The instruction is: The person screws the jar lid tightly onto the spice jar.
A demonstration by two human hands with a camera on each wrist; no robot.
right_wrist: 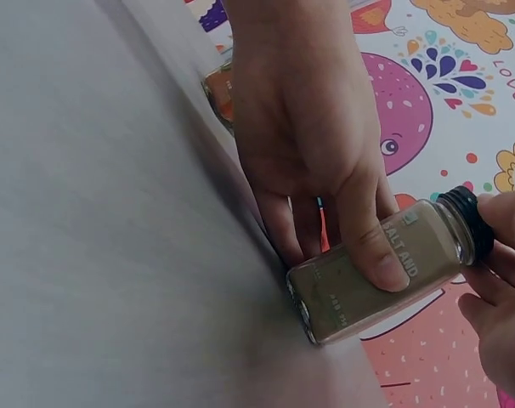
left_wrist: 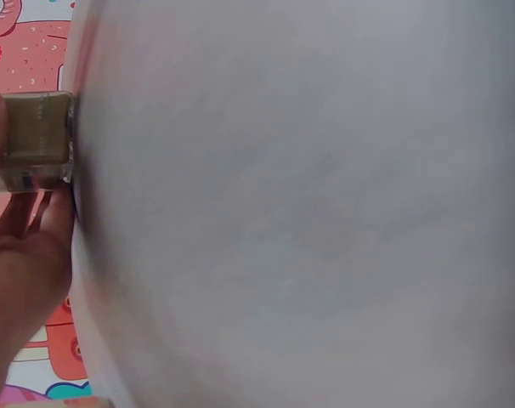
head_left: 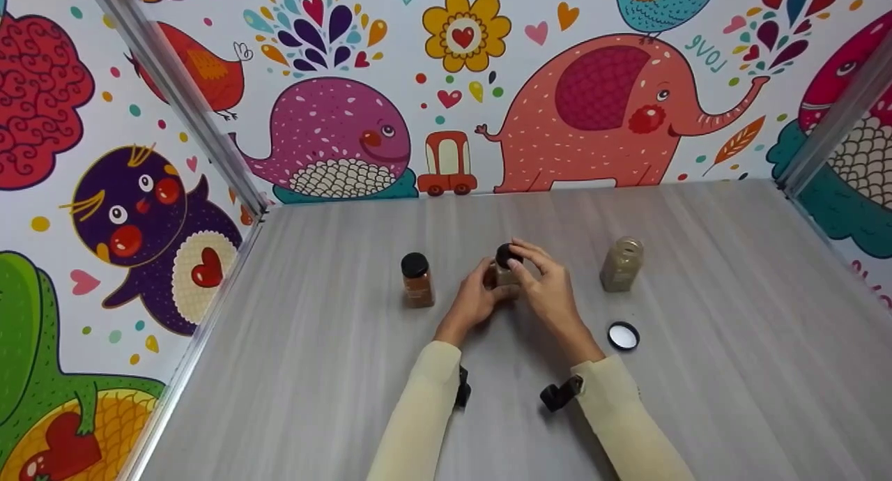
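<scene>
A square glass spice jar (right_wrist: 359, 289) of grey-brown powder, its label partly reading "SALT AND", stands on the table in front of me. My left hand (head_left: 476, 301) grips its body low down, thumb across the label in the right wrist view. Fingers of my right hand (head_left: 555, 298) pinch the black screw lid (right_wrist: 468, 224) on the jar's neck. In the left wrist view only the lower part of the jar (left_wrist: 38, 127) shows, with its base at the tabletop.
Left of my hands stands a black-lidded jar of reddish-brown spice (head_left: 418, 289). On the right is a lidless jar of greenish-beige powder (head_left: 621, 268). Nearer me lies a loose black lid (head_left: 623, 336), white inside up. Printed wall panels (head_left: 334, 132) edge the grey table (head_left: 300, 383).
</scene>
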